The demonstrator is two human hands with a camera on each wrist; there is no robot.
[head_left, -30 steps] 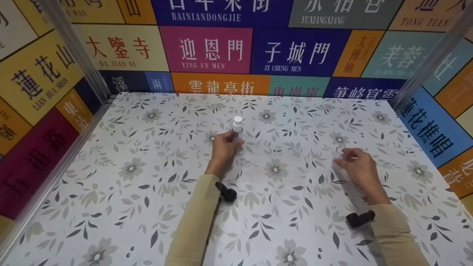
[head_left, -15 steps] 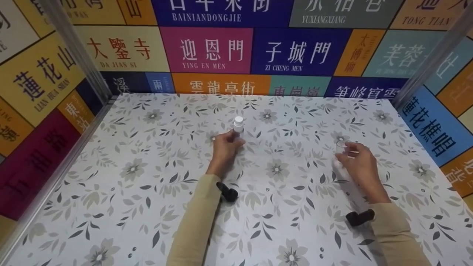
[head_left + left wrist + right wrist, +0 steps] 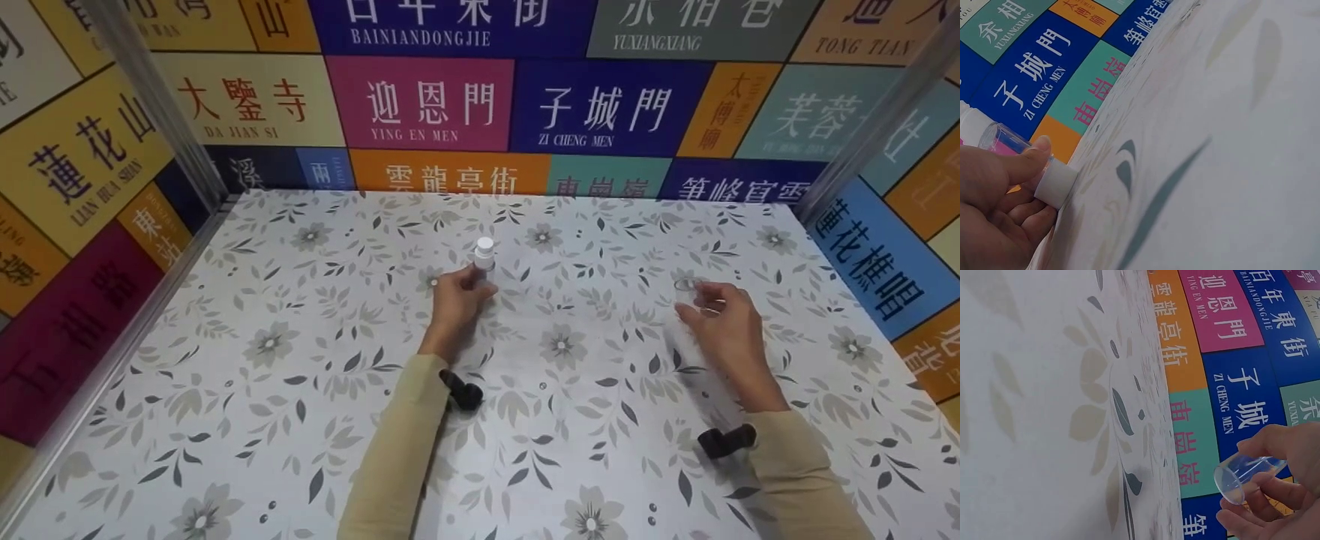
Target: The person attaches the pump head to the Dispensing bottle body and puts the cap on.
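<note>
My left hand grips a small bottle around its lower part, thumb on one side and fingers on the other. Its white top stands upward in the head view. From the left wrist, the bottle shows a clear middle and a white base right at the tabletop, partly covered by fingers. Farther right, my right hand pinches a small clear plastic cup between thumb and fingers, above the table. In the right wrist view, one round end of the cup faces the table, tilted; fingers hide part of its wall.
A white tabletop with a grey flower and leaf pattern spreads under both hands. Colourful panels with lettering wall in the back and sides. Metal posts stand at the corners.
My right hand has lifted the clear cup and moved it slightly away from me, tilting it; its shadow has drawn apart from the hand. The left hand and bottle stay in place.
</note>
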